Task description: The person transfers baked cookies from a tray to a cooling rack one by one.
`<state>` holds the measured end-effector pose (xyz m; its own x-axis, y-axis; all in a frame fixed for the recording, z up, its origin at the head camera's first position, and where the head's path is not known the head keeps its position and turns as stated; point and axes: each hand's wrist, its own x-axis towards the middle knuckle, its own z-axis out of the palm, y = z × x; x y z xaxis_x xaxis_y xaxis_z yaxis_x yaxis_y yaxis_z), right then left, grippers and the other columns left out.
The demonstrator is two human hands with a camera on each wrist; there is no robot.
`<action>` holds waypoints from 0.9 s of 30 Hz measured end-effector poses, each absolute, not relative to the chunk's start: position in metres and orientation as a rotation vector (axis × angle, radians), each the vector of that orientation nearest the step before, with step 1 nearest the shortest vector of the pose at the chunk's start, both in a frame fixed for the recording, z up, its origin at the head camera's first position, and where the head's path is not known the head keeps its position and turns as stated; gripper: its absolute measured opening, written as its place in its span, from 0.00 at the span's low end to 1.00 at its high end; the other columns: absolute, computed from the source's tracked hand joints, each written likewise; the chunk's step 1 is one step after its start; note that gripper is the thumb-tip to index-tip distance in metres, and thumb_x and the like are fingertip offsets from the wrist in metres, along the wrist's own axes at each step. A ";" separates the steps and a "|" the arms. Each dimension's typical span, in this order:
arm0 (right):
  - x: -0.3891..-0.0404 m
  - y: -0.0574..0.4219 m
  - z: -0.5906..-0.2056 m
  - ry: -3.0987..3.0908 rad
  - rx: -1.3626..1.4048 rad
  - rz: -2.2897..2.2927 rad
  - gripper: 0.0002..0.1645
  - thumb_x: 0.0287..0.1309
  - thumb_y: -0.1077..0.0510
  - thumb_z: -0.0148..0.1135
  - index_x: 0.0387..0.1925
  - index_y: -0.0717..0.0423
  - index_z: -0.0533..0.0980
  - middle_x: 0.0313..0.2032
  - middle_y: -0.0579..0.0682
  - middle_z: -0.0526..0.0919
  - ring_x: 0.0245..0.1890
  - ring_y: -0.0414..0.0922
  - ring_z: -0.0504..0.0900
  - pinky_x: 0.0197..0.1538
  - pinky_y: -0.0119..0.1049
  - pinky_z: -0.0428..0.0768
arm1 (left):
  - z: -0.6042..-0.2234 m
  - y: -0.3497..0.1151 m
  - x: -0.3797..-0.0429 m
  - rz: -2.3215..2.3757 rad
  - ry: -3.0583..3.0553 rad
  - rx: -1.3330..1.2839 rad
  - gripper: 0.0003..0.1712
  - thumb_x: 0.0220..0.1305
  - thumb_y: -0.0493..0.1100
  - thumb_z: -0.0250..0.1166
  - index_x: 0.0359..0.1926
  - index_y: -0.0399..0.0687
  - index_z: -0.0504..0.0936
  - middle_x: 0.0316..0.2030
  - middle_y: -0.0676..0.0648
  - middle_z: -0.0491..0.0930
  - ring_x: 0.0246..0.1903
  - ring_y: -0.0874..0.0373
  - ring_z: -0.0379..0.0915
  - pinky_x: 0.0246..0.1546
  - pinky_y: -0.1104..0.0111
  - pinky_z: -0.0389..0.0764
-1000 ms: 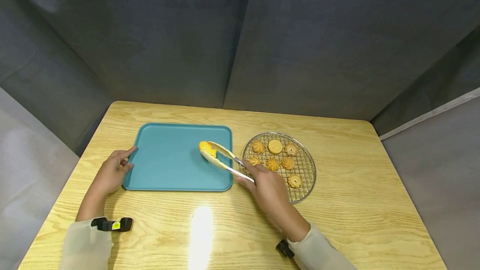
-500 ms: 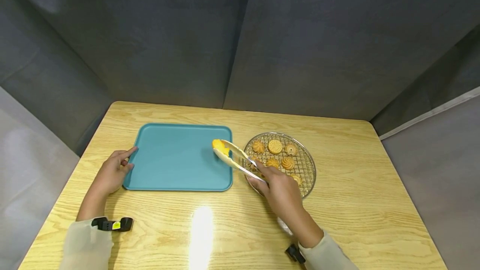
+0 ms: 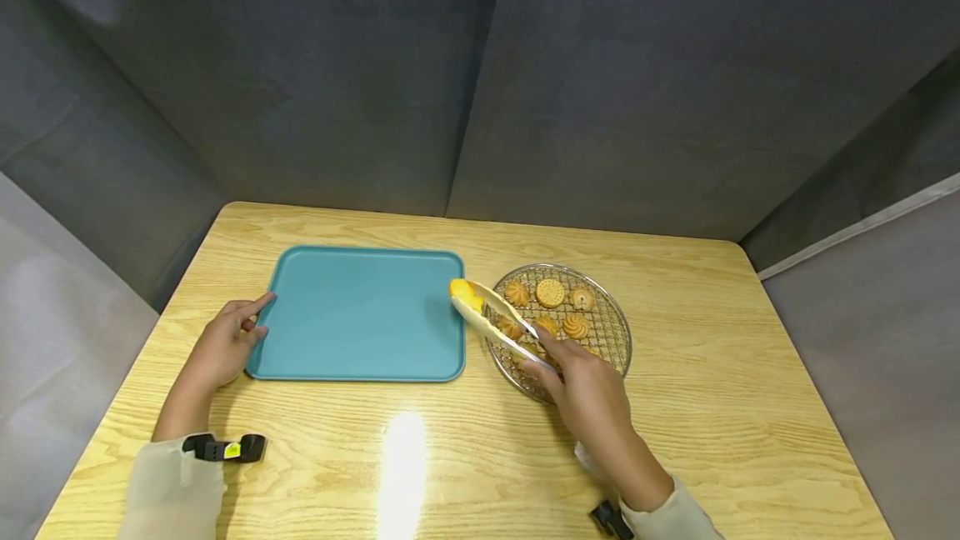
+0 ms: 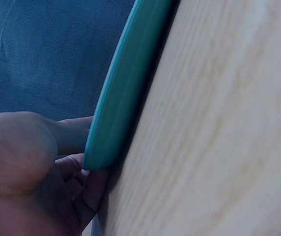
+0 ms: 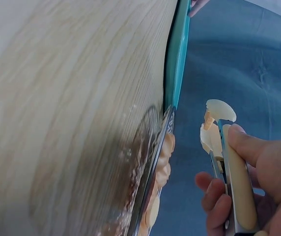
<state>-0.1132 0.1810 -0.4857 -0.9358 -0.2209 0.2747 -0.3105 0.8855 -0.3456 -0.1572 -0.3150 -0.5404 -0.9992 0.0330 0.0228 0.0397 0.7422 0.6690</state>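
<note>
In the head view, my left hand (image 3: 225,344) is at the left edge of the teal tray (image 3: 348,315), index finger extended and thumb tip at the rim. The left wrist view shows those fingers close about the tray's corner (image 4: 113,128). My right hand (image 3: 592,394) grips metal tongs (image 3: 489,330) with cream-coloured tips. Pinched between the tips is a yellow-orange piece of food (image 3: 467,293), held above the tray's right edge. Beneath the tongs and right hand, a round wire rack (image 3: 613,332) bears several golden cookies (image 3: 551,293); some are partly hidden.
Tray and rack stand side by side on a light wooden table (image 3: 697,357), with a narrow gap between them. Grey cloth panels (image 3: 337,90) rise behind the table and at both sides. Each wrist wears a black strap (image 3: 225,448).
My right hand has moved right and slightly toward me, carrying the tongs and yellow piece from over the tray to its right edge. The left hand and tray have stayed put.
</note>
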 end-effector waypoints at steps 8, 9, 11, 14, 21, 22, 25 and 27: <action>-0.106 0.199 -0.486 -2.828 0.353 0.585 0.36 0.62 0.45 0.71 0.69 0.49 0.76 0.50 0.57 0.88 0.42 0.57 0.89 0.37 0.52 0.85 | -0.539 -0.315 -0.157 -1.135 -2.936 -0.055 0.32 0.75 0.28 0.55 0.77 0.37 0.64 0.61 0.32 0.68 0.41 0.48 0.63 0.31 0.66 0.67; -0.104 0.201 -0.486 -2.828 0.349 0.586 0.36 0.62 0.45 0.71 0.70 0.49 0.76 0.50 0.57 0.88 0.42 0.57 0.89 0.36 0.52 0.85 | -0.539 -0.314 -0.157 -1.134 -2.937 -0.052 0.32 0.75 0.28 0.55 0.77 0.38 0.64 0.61 0.32 0.68 0.41 0.48 0.64 0.32 0.66 0.67; -0.102 0.205 -0.486 -2.822 0.341 0.581 0.36 0.62 0.45 0.71 0.69 0.50 0.76 0.51 0.58 0.88 0.43 0.59 0.89 0.38 0.53 0.85 | -0.539 -0.314 -0.157 -1.133 -2.939 -0.048 0.32 0.75 0.28 0.55 0.77 0.38 0.64 0.61 0.32 0.68 0.42 0.48 0.64 0.33 0.65 0.67; -0.098 0.212 -0.485 -2.812 0.315 0.582 0.35 0.63 0.45 0.71 0.68 0.52 0.77 0.49 0.59 0.88 0.42 0.58 0.89 0.36 0.53 0.85 | -0.538 -0.314 -0.156 -1.126 -2.939 -0.050 0.32 0.75 0.28 0.56 0.77 0.38 0.64 0.61 0.32 0.68 0.42 0.48 0.64 0.34 0.65 0.67; -0.092 0.231 -0.486 -2.796 0.249 0.583 0.35 0.61 0.48 0.73 0.68 0.53 0.77 0.43 0.55 0.89 0.27 0.46 0.85 0.26 0.37 0.74 | -0.538 -0.314 -0.157 -1.119 -2.944 -0.049 0.32 0.75 0.28 0.56 0.77 0.38 0.64 0.62 0.32 0.68 0.42 0.48 0.64 0.34 0.64 0.68; -0.091 0.233 -0.486 -2.795 0.236 0.579 0.35 0.61 0.48 0.74 0.67 0.53 0.78 0.42 0.54 0.89 0.25 0.45 0.83 0.24 0.36 0.72 | -0.538 -0.314 -0.157 -1.120 -2.945 -0.048 0.32 0.75 0.28 0.56 0.77 0.38 0.64 0.61 0.32 0.68 0.42 0.48 0.64 0.35 0.64 0.68; -0.089 0.240 -0.487 -2.786 0.207 0.568 0.35 0.59 0.49 0.75 0.66 0.55 0.79 0.38 0.52 0.89 0.21 0.42 0.77 0.24 0.35 0.70 | -0.538 -0.314 -0.157 -1.121 -2.947 -0.045 0.32 0.75 0.29 0.56 0.77 0.38 0.64 0.61 0.32 0.68 0.42 0.48 0.65 0.34 0.64 0.68; -0.087 0.244 -0.488 -2.785 0.187 0.563 0.35 0.59 0.49 0.75 0.66 0.56 0.79 0.37 0.51 0.88 0.20 0.42 0.75 0.24 0.36 0.70 | -0.538 -0.314 -0.157 -1.120 -2.949 -0.042 0.32 0.75 0.29 0.56 0.77 0.38 0.64 0.61 0.32 0.68 0.42 0.48 0.65 0.35 0.64 0.69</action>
